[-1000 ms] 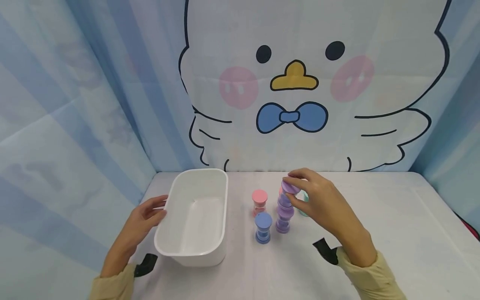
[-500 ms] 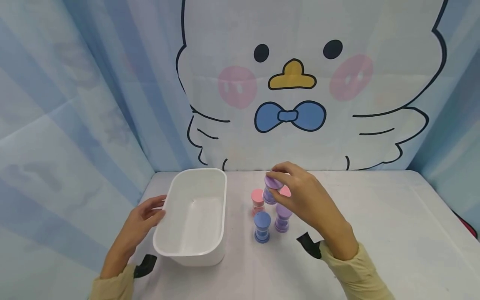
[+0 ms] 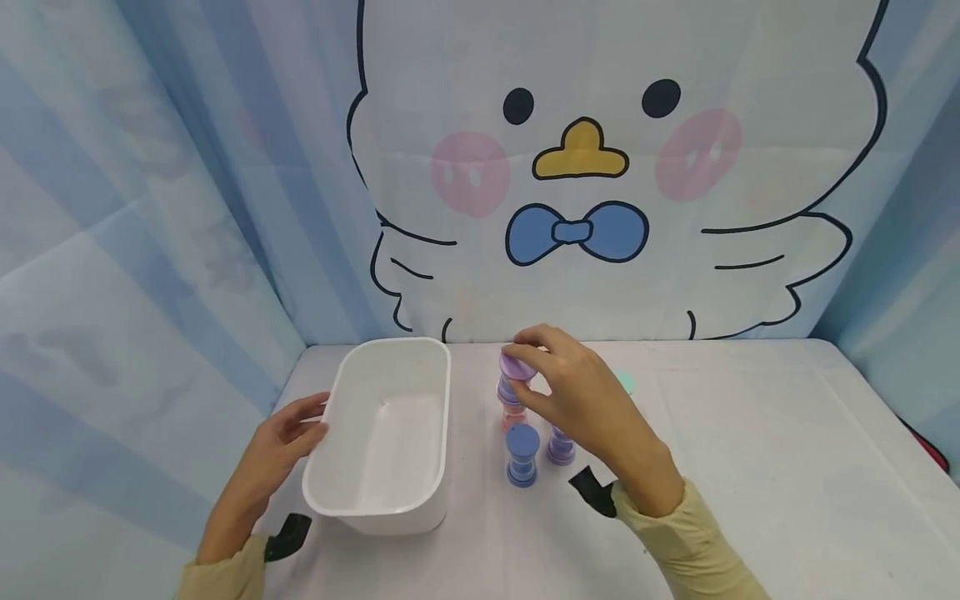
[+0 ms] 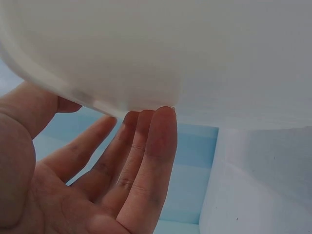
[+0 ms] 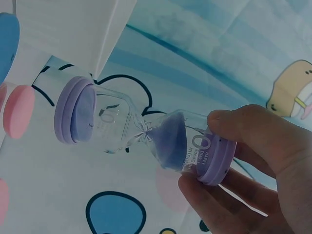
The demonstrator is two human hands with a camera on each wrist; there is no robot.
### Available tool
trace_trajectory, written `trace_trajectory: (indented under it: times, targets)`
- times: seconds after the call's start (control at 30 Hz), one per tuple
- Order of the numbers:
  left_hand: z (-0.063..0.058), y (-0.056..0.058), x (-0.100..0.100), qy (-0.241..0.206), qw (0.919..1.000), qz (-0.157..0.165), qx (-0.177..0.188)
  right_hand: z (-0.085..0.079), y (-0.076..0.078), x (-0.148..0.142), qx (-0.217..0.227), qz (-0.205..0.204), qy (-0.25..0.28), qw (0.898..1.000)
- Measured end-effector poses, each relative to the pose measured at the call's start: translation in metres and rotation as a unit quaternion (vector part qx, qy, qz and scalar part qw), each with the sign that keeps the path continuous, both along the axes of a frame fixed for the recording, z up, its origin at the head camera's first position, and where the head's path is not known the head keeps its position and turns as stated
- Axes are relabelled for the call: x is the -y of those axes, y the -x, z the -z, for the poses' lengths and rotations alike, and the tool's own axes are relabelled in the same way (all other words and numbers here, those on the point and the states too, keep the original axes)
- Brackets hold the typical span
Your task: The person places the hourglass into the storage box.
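Observation:
In the head view my right hand (image 3: 573, 392) pinches a purple hourglass (image 3: 517, 367) by its top cap, thumb against fingers, above a pink hourglass (image 3: 514, 418). The right wrist view shows clear glass and purple sand in the held hourglass (image 5: 168, 141). A blue hourglass (image 3: 522, 454) stands nearer me, and a second purple hourglass (image 3: 561, 448) is partly covered by the right hand. My left hand (image 3: 281, 446) touches the left side of a white bin (image 3: 447, 417). In the left wrist view its fingers (image 4: 158, 141) lie lightly bent against the bin's outer wall.
Behind the right hand a teal cap (image 3: 625, 381) peeks out. The white table (image 3: 787, 467) backs onto a curtain (image 3: 577, 300) with a printed cartoon face. In the right wrist view, pink caps (image 5: 18, 112) and a blue cap (image 5: 7, 46) show at the left edge.
My right hand has carried the purple hourglass leftward, from above the other purple one to in front of the pink one. The left hand stays at the bin.

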State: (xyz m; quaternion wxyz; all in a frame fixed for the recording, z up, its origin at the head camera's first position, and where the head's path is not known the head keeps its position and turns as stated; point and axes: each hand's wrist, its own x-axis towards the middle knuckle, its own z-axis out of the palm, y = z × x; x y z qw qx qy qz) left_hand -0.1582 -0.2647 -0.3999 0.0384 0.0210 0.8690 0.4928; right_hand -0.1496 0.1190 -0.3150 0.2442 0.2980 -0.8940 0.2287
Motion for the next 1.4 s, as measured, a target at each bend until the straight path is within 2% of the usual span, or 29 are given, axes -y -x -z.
trace_trajectory:
  times: [0.23,0.67,0.93,1.23,1.4]
  targets:
    - [0.001,-0.001,0.001,0.001,1.0000,0.000,-0.010,0.003,0.003,0.017,-0.021,-0.020,-0.004,1.000]
    - [-0.001,-0.001,0.002,0.001,1.0000,0.002,-0.008,0.005,0.009,0.036,-0.017,-0.055,0.011,0.998]
    - [-0.002,0.000,0.003,-0.010,0.9998,0.015,-0.008,0.002,0.012,0.042,-0.016,-0.058,0.014,0.998]
    - [-0.003,0.000,0.001,-0.003,0.9999,0.012,-0.010,-0.001,0.015,0.055,-0.011,-0.042,0.005,0.999]
    - [-0.003,-0.001,0.001,-0.002,0.9999,0.014,-0.008,0.001,0.019,0.061,-0.011,-0.051,0.006,0.999]
